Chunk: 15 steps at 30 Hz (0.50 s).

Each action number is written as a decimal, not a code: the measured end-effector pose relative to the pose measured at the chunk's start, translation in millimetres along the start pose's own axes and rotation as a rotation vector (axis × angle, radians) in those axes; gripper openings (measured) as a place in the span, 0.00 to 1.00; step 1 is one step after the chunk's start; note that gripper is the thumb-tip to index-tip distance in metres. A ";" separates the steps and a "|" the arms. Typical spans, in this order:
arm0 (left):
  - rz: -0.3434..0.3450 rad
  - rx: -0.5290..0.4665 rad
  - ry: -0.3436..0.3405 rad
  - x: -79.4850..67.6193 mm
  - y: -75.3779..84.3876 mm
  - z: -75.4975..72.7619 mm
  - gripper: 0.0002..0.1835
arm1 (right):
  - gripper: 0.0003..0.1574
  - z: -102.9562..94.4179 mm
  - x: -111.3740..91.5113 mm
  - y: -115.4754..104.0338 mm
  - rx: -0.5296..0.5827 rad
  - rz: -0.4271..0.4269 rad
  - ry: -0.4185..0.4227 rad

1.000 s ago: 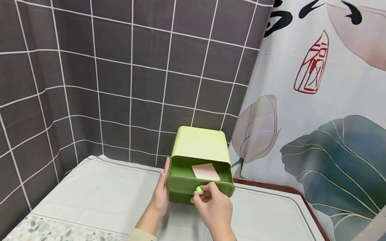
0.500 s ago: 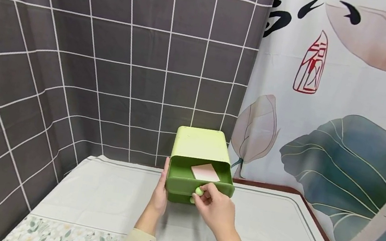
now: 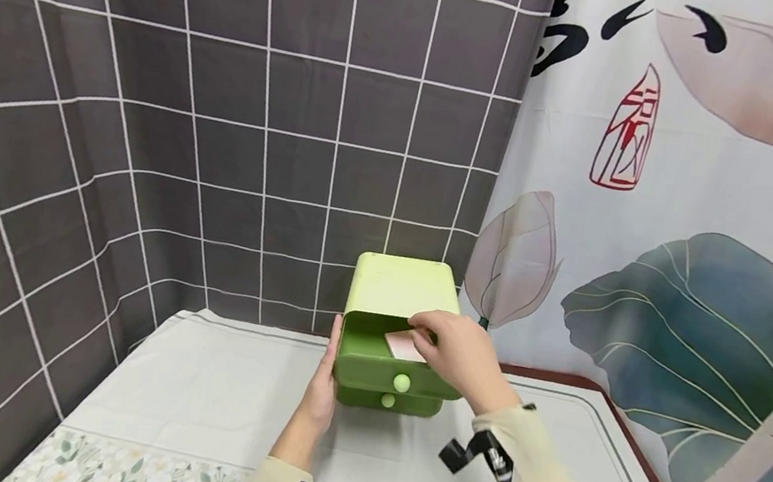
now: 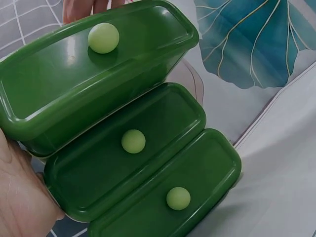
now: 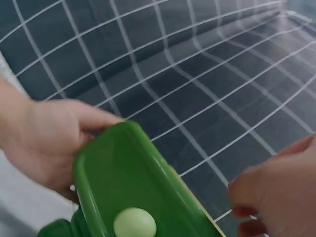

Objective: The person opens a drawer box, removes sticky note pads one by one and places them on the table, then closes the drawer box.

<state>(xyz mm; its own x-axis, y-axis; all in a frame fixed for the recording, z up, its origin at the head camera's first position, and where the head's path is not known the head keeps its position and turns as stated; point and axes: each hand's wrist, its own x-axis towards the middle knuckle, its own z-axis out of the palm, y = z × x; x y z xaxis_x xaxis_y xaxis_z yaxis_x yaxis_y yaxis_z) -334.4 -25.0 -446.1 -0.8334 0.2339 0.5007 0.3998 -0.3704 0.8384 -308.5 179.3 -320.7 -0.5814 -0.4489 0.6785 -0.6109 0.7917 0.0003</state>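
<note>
A small desktop drawer box (image 3: 394,286) has a pale yellow-green top and green drawers with round light-green knobs. Its top drawer (image 3: 365,373) is pulled out, and inside lies a pale pink square pad (image 3: 400,346), like sticky notes, partly covered by my right hand (image 3: 462,358). That hand hovers over the drawer's right side, fingers loosely bent, nothing seen between them. My left hand (image 3: 319,395) rests against the box's left side with straight fingers. The left wrist view shows the lower two drawers (image 4: 126,153) pushed in.
The box stands on a white-covered table (image 3: 218,391) with a floral strip at the front and a dark red edge at the right. A dark grid-patterned curtain (image 3: 229,81) hangs close behind, beside a white lotus-print curtain (image 3: 686,170).
My right hand has let go of the top drawer's knob and moved up and over the open drawer beside the pink pad. The left hand stays in place.
</note>
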 end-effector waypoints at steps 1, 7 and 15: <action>-0.004 0.005 -0.002 0.5 1.1 -0.3 0.28 | 0.08 0.8 5.6 2.2 0.003 0.019 -0.097; -0.024 0.063 -0.004 0.3 8.3 0.9 0.27 | 0.09 13.6 28.7 11.1 0.030 0.066 -0.474; -0.028 0.091 0.001 0.6 5.4 -0.2 0.28 | 0.08 28.8 36.0 12.4 -0.102 -0.026 -0.581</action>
<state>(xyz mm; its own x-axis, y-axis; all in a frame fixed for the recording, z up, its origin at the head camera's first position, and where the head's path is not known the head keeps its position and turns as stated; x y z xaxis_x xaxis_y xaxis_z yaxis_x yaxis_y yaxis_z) -332.7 -27.0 -441.3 -0.8453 0.2419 0.4764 0.4091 -0.2804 0.8683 -352.4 161.0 -317.4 -0.7834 -0.5996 0.1633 -0.5912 0.8001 0.1017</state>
